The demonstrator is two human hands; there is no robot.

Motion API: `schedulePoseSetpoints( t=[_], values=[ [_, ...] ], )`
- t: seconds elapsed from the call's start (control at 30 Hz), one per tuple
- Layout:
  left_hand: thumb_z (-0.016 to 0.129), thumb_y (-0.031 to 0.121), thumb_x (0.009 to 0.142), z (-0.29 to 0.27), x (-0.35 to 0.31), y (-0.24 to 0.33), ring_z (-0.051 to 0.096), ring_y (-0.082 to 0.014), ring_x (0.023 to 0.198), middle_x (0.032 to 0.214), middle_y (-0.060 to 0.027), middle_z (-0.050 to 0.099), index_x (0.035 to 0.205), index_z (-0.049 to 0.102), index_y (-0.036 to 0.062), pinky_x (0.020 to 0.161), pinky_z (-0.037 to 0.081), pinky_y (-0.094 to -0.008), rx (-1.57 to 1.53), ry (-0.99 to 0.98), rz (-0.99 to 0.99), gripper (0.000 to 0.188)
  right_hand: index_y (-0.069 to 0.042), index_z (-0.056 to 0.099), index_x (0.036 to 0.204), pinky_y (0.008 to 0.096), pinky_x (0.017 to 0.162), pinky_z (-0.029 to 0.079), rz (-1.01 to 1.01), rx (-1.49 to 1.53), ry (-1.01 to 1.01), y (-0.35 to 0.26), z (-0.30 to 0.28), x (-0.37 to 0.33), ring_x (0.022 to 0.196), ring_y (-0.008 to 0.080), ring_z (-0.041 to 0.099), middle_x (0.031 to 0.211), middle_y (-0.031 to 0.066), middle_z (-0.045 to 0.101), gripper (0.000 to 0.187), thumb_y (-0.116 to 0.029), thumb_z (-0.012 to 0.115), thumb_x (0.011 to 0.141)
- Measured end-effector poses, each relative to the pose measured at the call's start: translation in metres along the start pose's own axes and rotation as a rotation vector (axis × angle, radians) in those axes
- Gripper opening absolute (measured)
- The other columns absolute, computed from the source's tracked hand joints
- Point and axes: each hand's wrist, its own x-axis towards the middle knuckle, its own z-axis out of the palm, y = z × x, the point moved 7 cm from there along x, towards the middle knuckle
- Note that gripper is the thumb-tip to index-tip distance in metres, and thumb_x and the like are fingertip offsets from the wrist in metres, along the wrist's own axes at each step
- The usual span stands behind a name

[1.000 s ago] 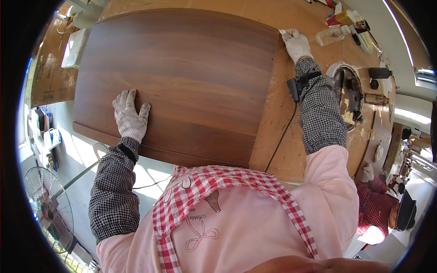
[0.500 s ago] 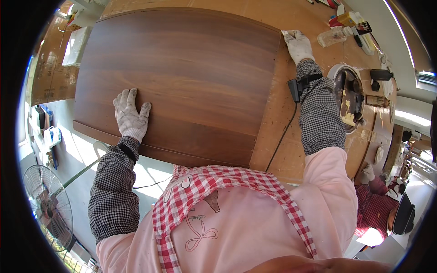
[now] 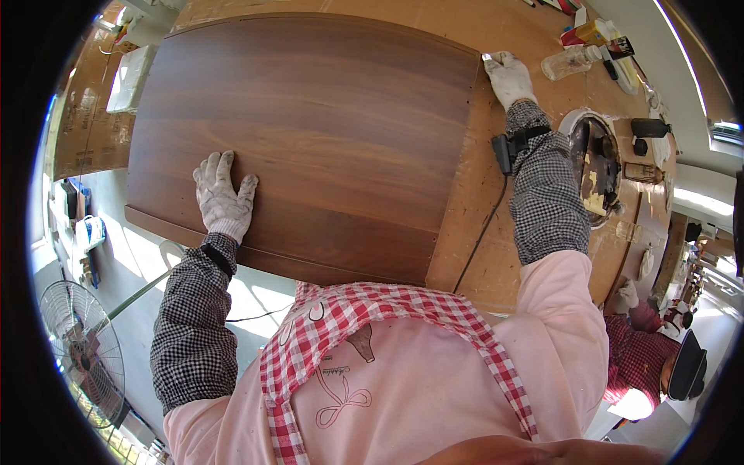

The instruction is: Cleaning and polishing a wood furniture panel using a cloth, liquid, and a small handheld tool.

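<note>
One dark brown wooden panel lies on one plywood workbench, and two gloved hands are on it in the head view. The left hand lies flat on the panel with fingers spread wide, holding nothing; the panel stretches away ahead of it and to its right, and the panel's near edge runs just behind the wrist. The right hand rests at the panel's far right corner, fingers together over something small and pale at its fingertips; whether it grips that I cannot tell. The panel lies directly to the left of this hand. One clear bottle lies just to the right of the right hand. One floor fan stands well below and left of the left hand. One other person in a dark cap works far behind the right arm.
</note>
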Motion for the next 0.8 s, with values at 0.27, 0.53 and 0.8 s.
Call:
schedulePoseSetpoints(
  t=[0.27, 0.53, 0.8],
  values=[
    [0.073, 0.031, 0.085, -0.002, 0.001, 0.002, 0.036, -0.0391, 0.137, 0.145, -0.0172, 0.045, 0.138, 0.051, 0.0081, 0.117, 0.028, -0.0489, -0.004, -0.006, 0.000, 0.062, 0.000, 0.065, 0.116, 0.0347, 0.089, 0.050, -0.056, 0.033, 0.052, 0.002, -0.003, 0.002, 0.100, 0.0295, 0.067, 0.108, 0.0194, 0.070, 0.031, -0.022, 0.058, 0.095],
    [0.073, 0.029, 0.086, -0.001, 0.000, 0.001, 0.038, -0.0391, 0.134, 0.143, -0.0173, 0.046, 0.136, 0.052, 0.0065, 0.116, 0.030, -0.0485, -0.019, 0.020, 0.031, 0.059, -0.001, 0.065, 0.116, 0.0371, 0.092, 0.049, -0.038, 0.010, -0.032, -0.002, 0.002, 0.000, 0.103, 0.0315, 0.066, 0.110, 0.0207, 0.069, 0.034, -0.027, 0.056, 0.096],
    [0.073, 0.029, 0.086, -0.005, 0.001, 0.004, 0.039, -0.0380, 0.134, 0.143, -0.0171, 0.046, 0.137, 0.052, 0.0074, 0.115, 0.031, -0.0471, 0.002, 0.003, 0.005, 0.059, -0.002, 0.064, 0.116, 0.0386, 0.091, 0.050, -0.054, -0.043, -0.009, 0.005, 0.003, 0.007, 0.101, 0.0329, 0.066, 0.108, 0.0204, 0.069, 0.036, -0.031, 0.055, 0.096]
  ],
)
